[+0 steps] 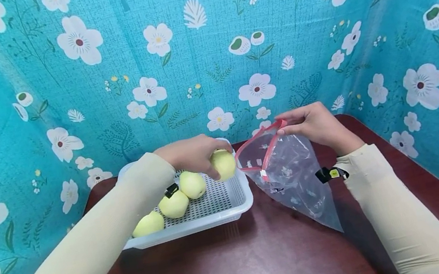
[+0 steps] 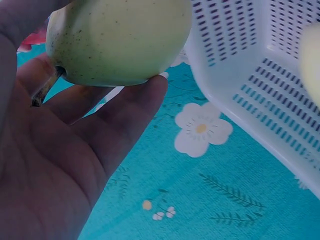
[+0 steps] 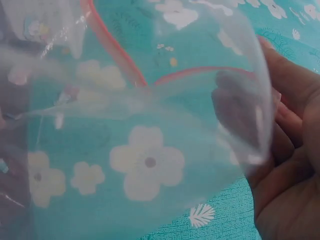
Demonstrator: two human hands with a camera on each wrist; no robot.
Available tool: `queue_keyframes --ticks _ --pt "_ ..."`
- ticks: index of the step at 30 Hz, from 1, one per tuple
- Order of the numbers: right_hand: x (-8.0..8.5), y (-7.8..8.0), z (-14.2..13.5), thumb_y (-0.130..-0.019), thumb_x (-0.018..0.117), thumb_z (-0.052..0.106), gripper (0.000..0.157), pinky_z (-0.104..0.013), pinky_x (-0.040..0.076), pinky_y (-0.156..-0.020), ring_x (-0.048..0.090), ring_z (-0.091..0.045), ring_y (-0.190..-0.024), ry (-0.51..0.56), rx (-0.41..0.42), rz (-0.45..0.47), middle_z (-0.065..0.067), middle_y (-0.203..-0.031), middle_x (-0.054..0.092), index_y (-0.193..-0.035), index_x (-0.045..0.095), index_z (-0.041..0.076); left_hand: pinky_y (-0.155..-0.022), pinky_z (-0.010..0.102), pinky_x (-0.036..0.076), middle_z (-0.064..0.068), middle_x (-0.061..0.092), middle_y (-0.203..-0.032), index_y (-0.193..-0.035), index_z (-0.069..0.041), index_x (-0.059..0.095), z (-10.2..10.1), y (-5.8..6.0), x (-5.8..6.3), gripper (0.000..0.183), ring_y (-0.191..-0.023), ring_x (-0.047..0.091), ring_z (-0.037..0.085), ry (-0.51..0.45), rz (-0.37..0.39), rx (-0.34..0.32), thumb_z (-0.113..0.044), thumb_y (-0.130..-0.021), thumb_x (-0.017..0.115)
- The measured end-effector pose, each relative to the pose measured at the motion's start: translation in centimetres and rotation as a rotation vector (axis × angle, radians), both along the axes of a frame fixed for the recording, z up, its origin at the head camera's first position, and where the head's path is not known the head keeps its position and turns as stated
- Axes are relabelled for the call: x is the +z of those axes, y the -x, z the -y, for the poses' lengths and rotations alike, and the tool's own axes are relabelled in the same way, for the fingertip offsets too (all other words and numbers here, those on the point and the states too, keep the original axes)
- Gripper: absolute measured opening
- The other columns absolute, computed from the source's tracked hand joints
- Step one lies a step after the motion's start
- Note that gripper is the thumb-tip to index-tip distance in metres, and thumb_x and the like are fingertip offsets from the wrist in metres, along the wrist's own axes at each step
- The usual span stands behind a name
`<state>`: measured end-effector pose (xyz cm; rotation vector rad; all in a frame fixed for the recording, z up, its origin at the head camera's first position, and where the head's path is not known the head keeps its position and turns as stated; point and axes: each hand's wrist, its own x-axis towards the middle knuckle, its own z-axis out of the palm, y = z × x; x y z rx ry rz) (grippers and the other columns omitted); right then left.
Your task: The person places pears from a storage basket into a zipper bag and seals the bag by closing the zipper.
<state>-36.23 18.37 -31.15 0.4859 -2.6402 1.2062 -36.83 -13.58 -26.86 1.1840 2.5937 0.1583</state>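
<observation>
Teal floral cloth [image 1: 190, 68] behind a dark red-brown surface [image 1: 234, 271]: a pale green fruit [image 1: 224, 164] in the left grip [image 1: 196, 153], a clear bag [image 1: 300, 186] in the right grip [image 1: 314, 126]

The left grip is curled round the fruit, holding it at the fingers, beyond the palm. In the left wrist view the fruit's brown stem [image 2: 49, 87] points back toward the palm, and fingertips meet the fruit's underside. From the head view, this fruit is at the right end of a white perforated basket [image 1: 242, 210], just beside the bag's mouth; whether fruit and bag touch, I cannot tell.

The right grip pinches the bag's red edge [image 1: 268, 154] at its upper right corner, thumb against fingers. The mouth gapes toward the fruit, a small white slider [image 1: 263, 173] shows on the near side, and the rest hangs slack, tapering to a low corner. No fruit shows inside it.

Three more pale fruits [image 1: 192, 185] sit in the basket, left of the held one, partly behind the cream left sleeve [image 1: 102, 246]. Each wrist carries a small black device [image 1: 334, 173].
</observation>
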Motion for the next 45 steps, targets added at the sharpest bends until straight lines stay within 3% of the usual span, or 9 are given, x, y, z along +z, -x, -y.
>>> queue_keyframes --ticks 10,18,29,37,45 --pt "-0.6 0.2 0.1 -0.081 0.08 0.033 0.048 -0.042 0.056 -0.076 0.068 -0.027 -0.091 0.034 0.027 -0.02 -0.011 -0.099 0.072 -0.121 0.069 0.009 -0.074 0.032 0.049 -0.007 0.06 -0.11 -0.13 -0.028 0.057 -1.8 0.3 0.8 0.057 -0.092 0.057 0.015 -0.009 0.002 0.001 -0.026 -0.079 0.081" --pt "-1.2 0.5 0.3 -0.081 0.08 0.03 0.048 -0.043 0.056 -0.077 0.067 -0.027 -0.093 0.053 0.03 -0.01 -0.012 -0.1 0.072 -0.12 0.069 0.005 -0.075 0.029 0.049 -0.007 0.059 -0.109 -0.137 -0.026 0.053 -2.9 0.4 0.1 0.062 -0.093 0.055 0.014 -0.046 -0.017 -0.021 -0.03 -0.08 0.078" --pt "-1.8 0.9 1.2 -0.082 0.079 0.028 0.045 -0.043 0.055 -0.08 0.067 -0.024 -0.095 0.07 0.06 -0.013 -0.01 -0.102 0.072 -0.121 0.069 0.008 -0.079 0.029 0.047 -0.002 0.055 -0.127 -0.142 -0.02 0.049 -4.2 0.5 -1.6 0.067 -0.105 0.05 0.014 -0.057 -0.028 -0.03 -0.033 -0.082 0.076" --pt "-2.3 0.9 1.4 -0.083 0.079 0.027 0.044 -0.039 0.056 -0.077 0.069 -0.023 -0.092 0.087 0.069 -0.037 -0.009 -0.102 0.072 -0.121 0.07 0.008 -0.072 0.026 0.049 -0.006 0.06 -0.104 -0.138 -0.019 0.052 -5.5 0.4 -2.4 0.06 -0.09 0.055 0.012 -0.062 0.04 -0.063 -0.038 -0.085 0.073" --pt "-2.9 0.6 1.7 -0.082 0.08 0.028 0.043 -0.037 0.056 -0.075 0.07 -0.023 -0.091 0.113 0.063 -0.08 -0.009 -0.105 0.072 -0.119 0.071 0.009 -0.069 0.028 0.048 -0.006 0.059 -0.098 -0.137 -0.021 0.051 -7.1 0.8 -3.8 0.058 -0.087 0.055 0.013 -0.018 0.091 -0.024 -0.045 -0.087 0.069"
